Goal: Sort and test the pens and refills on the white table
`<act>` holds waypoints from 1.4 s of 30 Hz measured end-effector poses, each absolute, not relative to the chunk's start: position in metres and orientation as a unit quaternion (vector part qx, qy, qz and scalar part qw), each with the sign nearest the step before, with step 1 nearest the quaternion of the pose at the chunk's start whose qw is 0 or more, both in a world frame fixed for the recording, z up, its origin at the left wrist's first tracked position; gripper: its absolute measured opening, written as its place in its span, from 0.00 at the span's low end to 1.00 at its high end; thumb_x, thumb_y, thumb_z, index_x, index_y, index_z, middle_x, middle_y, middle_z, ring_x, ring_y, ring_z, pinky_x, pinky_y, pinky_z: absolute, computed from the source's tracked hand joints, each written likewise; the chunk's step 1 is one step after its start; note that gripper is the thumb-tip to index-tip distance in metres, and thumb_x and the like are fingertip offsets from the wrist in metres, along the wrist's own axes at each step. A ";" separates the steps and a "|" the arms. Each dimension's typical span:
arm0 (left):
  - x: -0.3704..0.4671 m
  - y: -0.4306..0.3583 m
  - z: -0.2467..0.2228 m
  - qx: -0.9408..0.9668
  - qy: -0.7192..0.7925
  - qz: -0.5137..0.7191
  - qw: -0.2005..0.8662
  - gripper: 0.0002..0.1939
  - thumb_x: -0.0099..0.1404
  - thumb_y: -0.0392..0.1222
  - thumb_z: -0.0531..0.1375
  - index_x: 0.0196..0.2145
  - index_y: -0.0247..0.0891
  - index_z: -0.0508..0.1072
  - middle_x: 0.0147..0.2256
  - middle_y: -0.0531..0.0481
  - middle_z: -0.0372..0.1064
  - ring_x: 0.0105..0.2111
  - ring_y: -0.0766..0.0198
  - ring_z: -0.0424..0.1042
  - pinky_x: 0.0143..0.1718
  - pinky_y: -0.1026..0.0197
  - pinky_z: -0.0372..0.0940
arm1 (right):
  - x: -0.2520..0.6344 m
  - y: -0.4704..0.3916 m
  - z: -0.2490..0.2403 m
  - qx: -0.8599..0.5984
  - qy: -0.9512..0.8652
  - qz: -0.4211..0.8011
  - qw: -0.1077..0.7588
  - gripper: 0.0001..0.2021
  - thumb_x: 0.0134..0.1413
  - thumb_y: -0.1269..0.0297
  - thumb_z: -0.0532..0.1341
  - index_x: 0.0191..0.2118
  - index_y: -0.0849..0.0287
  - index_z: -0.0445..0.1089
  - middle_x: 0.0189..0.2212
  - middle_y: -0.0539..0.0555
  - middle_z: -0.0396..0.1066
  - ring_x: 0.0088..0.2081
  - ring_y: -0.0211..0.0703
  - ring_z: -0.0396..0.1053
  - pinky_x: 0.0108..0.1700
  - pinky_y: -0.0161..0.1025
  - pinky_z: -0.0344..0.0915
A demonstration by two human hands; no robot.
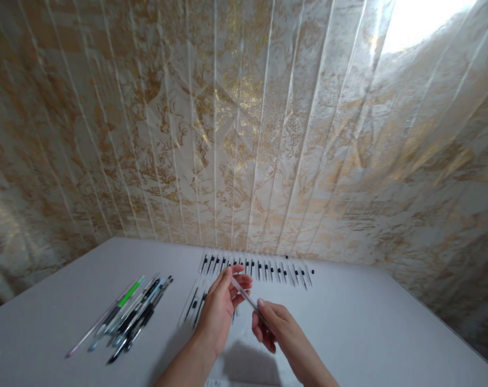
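Observation:
A slim, clear pen (pixel 246 295) slants between my two hands above the white table. Its upper end is pinched between the thumb and fingers of my left hand (pixel 217 314). My right hand (pixel 274 321) is closed round the lower end, where the pen looks darker. Behind the hands lies a long row of taken-apart pen pieces (pixel 260 270), clear tubes with dark refills and small black parts. A shorter row of similar pieces (pixel 194 305) is nearer, partly hidden by my left hand and forearm.
To the left lies a loose pile of pens (pixel 136 312), one with a bright green part. The white table (pixel 360 322) meets a gold-patterned, pleated curtain (pixel 244 134) at its back edge. A pale printed strip (pixel 236 384) shows at the bottom edge.

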State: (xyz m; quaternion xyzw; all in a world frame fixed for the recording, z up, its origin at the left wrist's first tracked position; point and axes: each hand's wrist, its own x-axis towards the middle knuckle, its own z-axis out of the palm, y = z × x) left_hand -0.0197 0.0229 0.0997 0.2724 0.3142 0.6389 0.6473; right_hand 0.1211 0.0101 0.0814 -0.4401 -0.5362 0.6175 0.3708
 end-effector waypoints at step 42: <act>-0.004 0.022 0.079 0.259 0.348 0.653 0.620 0.19 0.52 0.55 0.66 0.30 0.34 0.72 0.21 0.59 0.55 0.19 0.76 0.51 0.18 0.71 0.48 | 0.142 -0.005 0.119 -0.592 -0.754 0.170 0.229 0.16 0.60 0.50 0.51 0.35 0.52 0.71 0.26 0.50 0.72 0.29 0.42 0.69 0.32 0.33 0.55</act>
